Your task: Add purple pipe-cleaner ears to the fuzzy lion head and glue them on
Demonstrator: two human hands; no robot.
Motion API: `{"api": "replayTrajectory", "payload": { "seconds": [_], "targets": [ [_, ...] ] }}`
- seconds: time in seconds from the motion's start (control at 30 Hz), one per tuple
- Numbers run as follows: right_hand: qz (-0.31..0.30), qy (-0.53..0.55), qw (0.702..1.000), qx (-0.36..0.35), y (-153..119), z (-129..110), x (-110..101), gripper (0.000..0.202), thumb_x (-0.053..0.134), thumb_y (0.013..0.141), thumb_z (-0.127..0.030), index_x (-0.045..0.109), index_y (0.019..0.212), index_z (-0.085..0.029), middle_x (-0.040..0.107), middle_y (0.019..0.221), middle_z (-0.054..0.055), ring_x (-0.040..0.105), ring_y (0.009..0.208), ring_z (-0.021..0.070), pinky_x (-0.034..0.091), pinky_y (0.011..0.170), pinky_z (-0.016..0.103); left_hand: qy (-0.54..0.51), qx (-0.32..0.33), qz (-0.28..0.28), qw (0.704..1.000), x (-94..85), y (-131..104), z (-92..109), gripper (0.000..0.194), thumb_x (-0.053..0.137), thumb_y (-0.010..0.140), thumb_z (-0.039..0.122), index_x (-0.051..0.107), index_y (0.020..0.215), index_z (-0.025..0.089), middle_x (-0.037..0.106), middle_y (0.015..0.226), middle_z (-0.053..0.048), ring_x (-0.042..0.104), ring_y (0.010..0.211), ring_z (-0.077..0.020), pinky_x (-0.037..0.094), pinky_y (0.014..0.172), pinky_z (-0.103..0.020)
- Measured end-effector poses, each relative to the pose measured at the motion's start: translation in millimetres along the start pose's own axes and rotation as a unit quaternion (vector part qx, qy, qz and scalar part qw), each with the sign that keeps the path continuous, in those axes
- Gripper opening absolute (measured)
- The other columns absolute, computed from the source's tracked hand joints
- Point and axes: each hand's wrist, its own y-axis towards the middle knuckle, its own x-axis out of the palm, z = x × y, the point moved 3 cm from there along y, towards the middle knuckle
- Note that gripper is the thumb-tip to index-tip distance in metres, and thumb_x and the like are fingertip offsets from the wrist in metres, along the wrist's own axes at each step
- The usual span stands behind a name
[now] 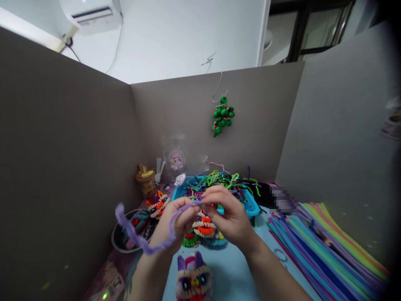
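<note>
A lilac pipe cleaner point(152, 249) curves from between my hands out to the left, its loose end raised over my left forearm. My left hand point(179, 215) pinches it near its right end. Beside it, my right hand point(226, 209) has thumb and fingers closed on the same end, close to my left fingertips. Below the hands, a fuzzy animal figure point(193, 281) with purple ears and dark eyes rests on the light blue mat point(238, 274). An orange and cream figure point(204, 225) shows behind and between the hands.
A blue tray point(253, 205) of tangled pipe cleaners stands behind the hands. Bundled coloured pipe cleaners point(326, 246) lie at right. At left are a round bowl point(117, 242) and a brown-lidded cup point(145, 182). Grey panels point(178, 108) enclose the table; a green ornament point(223, 116) hangs at the back.
</note>
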Motion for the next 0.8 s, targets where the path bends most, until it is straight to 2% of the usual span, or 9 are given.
{"api": "replayTrajectory", "payload": {
  "seconds": [0.07,0.17,0.4,0.5,0.6,0.73,0.8],
  "targets": [
    [-0.03,-0.03,0.997,-0.063,0.1,-4.7,-1.2,0.025,0.054,0.088,-0.007,0.065,0.1,-0.025,0.064,0.093,0.004,0.058,0.088,0.0177,0.048,0.078,0.034,-0.045,-0.035,-0.018,0.998,1.4,-0.4,-1.2,0.029,0.07,0.065,0.033,0.046,0.061,0.017,0.033,0.044,0.011,0.018,0.037,-0.0018,0.012,0.036,-0.017],
    [-0.051,-0.058,0.993,-0.087,0.5,-5.5,-3.8,0.028,0.052,0.089,-0.007,0.065,0.105,-0.026,0.064,0.09,0.004,0.057,0.084,0.0181,0.048,0.075,0.035,-0.064,-0.061,-0.033,0.996,3.8,-2.0,-1.8,0.029,0.069,0.063,0.03,0.043,0.058,0.018,0.031,0.042,0.011,0.018,0.036,-0.0011,0.011,0.036,-0.016],
    [-0.086,-0.13,0.984,-0.091,-1.2,-1.0,-10.6,0.023,0.05,0.089,-0.007,0.064,0.1,-0.021,0.064,0.086,0.006,0.054,0.082,0.019,0.048,0.074,0.035,-0.007,-0.01,0.014,1.0,7.5,-2.2,-2.7,0.028,0.07,0.063,0.027,0.045,0.054,0.017,0.035,0.042,0.009,0.024,0.039,-0.0026,0.014,0.038,-0.018],
    [-0.102,-0.18,0.973,-0.1,-1.1,-4.1,-13.6,0.023,0.049,0.089,-0.007,0.065,0.099,-0.02,0.064,0.086,0.007,0.052,0.082,0.02,0.047,0.071,0.034,0.021,0.009,0.011,1.0,8.3,-0.1,-4.2,0.031,0.07,0.066,0.031,0.046,0.053,0.016,0.036,0.042,0.008,0.026,0.04,-0.0033,0.016,0.039,-0.02],
    [-0.114,-0.215,0.965,-0.101,-0.4,-6.3,-14.3,0.022,0.048,0.089,-0.007,0.065,0.099,-0.018,0.064,0.087,0.008,0.051,0.082,0.0209,0.047,0.071,0.035,0.021,-0.006,0.005,1.0,8.8,2.0,-6.3,0.035,0.071,0.067,0.037,0.047,0.051,0.015,0.036,0.04,0.008,0.026,0.038,-0.0029,0.014,0.039,-0.02],
    [-0.099,-0.172,0.976,-0.092,0.6,-5.3,-15.2,0.023,0.051,0.088,-0.007,0.064,0.103,-0.02,0.064,0.088,0.007,0.052,0.083,0.0204,0.047,0.073,0.035,-0.021,-0.051,-0.008,0.998,9.1,2.2,-6.6,0.038,0.074,0.063,0.042,0.05,0.052,0.014,0.039,0.04,0.007,0.024,0.035,-0.0013,0.01,0.036,-0.019],
    [-0.085,-0.117,0.986,-0.085,1.3,-5.2,-16.9,0.028,0.052,0.088,-0.007,0.062,0.11,-0.023,0.063,0.092,0.006,0.054,0.086,0.0195,0.047,0.076,0.036,-0.05,-0.078,-0.043,0.995,9.8,0.8,-6.4,0.04,0.075,0.062,0.042,0.048,0.051,0.014,0.036,0.039,0.008,0.022,0.034,-0.0004,0.008,0.036,-0.017]
  ]
}}
